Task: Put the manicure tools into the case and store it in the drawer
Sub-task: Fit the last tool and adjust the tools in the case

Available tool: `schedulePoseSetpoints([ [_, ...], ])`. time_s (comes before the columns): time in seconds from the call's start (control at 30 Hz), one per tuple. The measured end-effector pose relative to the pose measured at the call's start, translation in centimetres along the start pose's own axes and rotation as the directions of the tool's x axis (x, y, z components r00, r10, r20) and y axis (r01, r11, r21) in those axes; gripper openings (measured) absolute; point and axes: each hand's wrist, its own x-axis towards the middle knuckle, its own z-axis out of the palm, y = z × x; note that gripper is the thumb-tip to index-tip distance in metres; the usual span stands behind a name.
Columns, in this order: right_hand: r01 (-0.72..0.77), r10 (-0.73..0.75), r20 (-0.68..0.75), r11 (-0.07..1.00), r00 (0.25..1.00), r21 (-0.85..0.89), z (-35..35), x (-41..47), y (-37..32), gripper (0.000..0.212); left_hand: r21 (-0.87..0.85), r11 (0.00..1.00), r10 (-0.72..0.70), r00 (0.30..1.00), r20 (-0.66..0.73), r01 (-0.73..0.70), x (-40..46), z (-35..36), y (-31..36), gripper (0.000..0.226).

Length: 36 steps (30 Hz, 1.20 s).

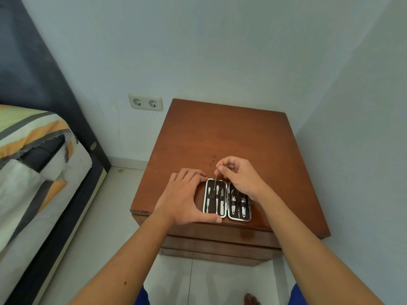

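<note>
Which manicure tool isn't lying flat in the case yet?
The thin pick pinched by the right hand: it slants up out of the case, while the others lie flat inside.

soft even daylight, faint shadows, sharp focus, wide-angle bending at edges

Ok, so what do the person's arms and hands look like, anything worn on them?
The left forearm and right forearm are bare up to the frame edge: no sleeves, watch or bracelets. The left hand and right hand show no gloves or rings. A small mole marks the left forearm.
</note>
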Motion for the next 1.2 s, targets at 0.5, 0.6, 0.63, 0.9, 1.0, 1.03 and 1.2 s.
schedulePoseSetpoints([
  [0.5,0.096,-0.082,0.054,0.927,0.995,-0.364,0.5,-0.5,0.1,0.01,0.004,1.0,0.01,1.0,-0.017,-0.009,0.0,0.2,-0.1,0.12],
  [0.6,0.111,-0.109,0.026,0.919,0.994,-0.379,0.6,-0.9,0.3,0.019,0.002,1.0,0.01,1.0,-0.015,-0.01,0.0,0.1,-0.1,0.12],
  [0.63,0.118,-0.119,0.023,0.911,0.993,-0.396,0.6,-0.9,0.4,0.021,0.002,1.0,0.01,1.0,-0.013,-0.01,0.0,0.1,-0.1,0.12],
  [0.9,0.197,-0.188,0.072,0.817,0.98,-0.542,0.6,-1.9,0.5,0.023,-0.003,1.0,0.012,1.0,-0.016,-0.012,0.0,0.2,-0.1,0.118],
  [1.0,0.242,-0.215,0.118,0.762,0.97,-0.6,0.5,-2.6,0.4,0.033,-0.007,1.0,0.017,1.0,-0.025,-0.017,0.0,0.2,-0.1,0.117],
  [1.03,0.255,-0.217,0.136,0.748,0.967,-0.613,0.5,-2.9,0.4,0.04,-0.007,1.0,0.02,0.999,-0.029,-0.021,0.0,0.2,-0.1,0.117],
  [1.2,0.27,-0.213,0.167,0.712,0.963,-0.649,0.5,-3.8,0.4,0.058,-0.017,0.999,0.027,0.999,-0.034,-0.028,-0.1,0.2,-0.2,0.115],
])
